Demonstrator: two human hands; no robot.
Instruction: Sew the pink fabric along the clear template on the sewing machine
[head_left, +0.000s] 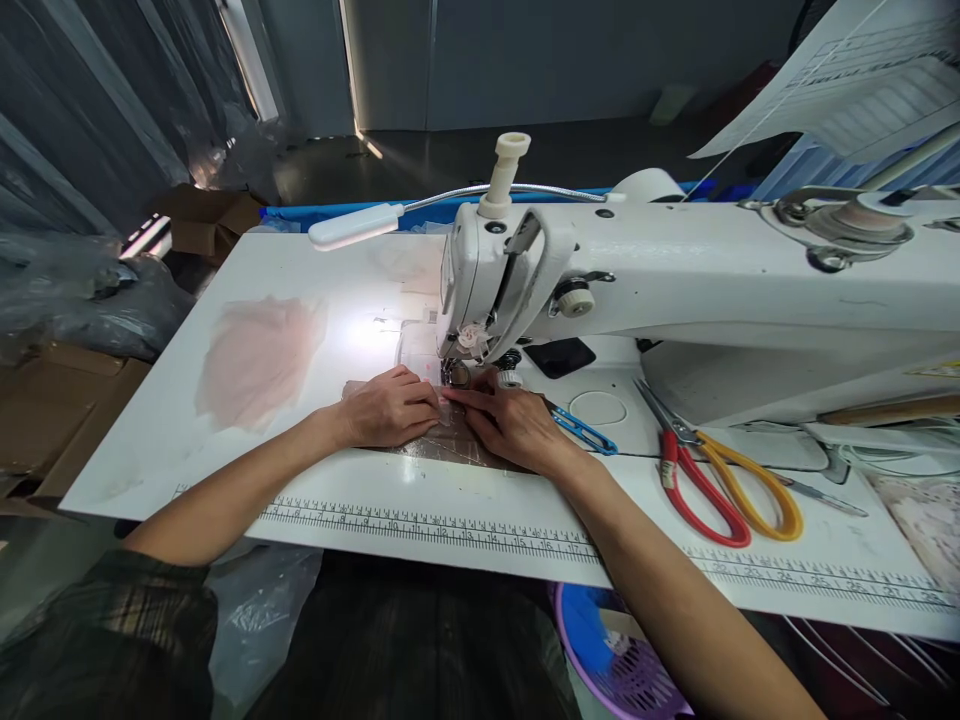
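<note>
A small piece of sheer pink fabric [444, 408] lies at the needle area of a white sewing machine [469, 270], by the metal presser foot [454, 374]. Left of the foot, my left hand [394, 408] has its fingers curled and pressed together on the fabric's edge. My right hand [514, 420] is on the other side, its index finger reaching to the fabric just in front of the foot, with the thumb lower down. Both hands rest over a shiny brown taped patch [450, 447] on the white table [352, 540]. My fingers partly hide the fabric.
Sheer pink cloth [259, 360] lies on the table's left. Right of my hands are a blue thread snipper [585, 430], red-and-yellow scissors [712, 470] and a black phone-like object [561, 357]. A lamp [356, 226] shines from above. A purple basket [622, 660] stands below the front edge.
</note>
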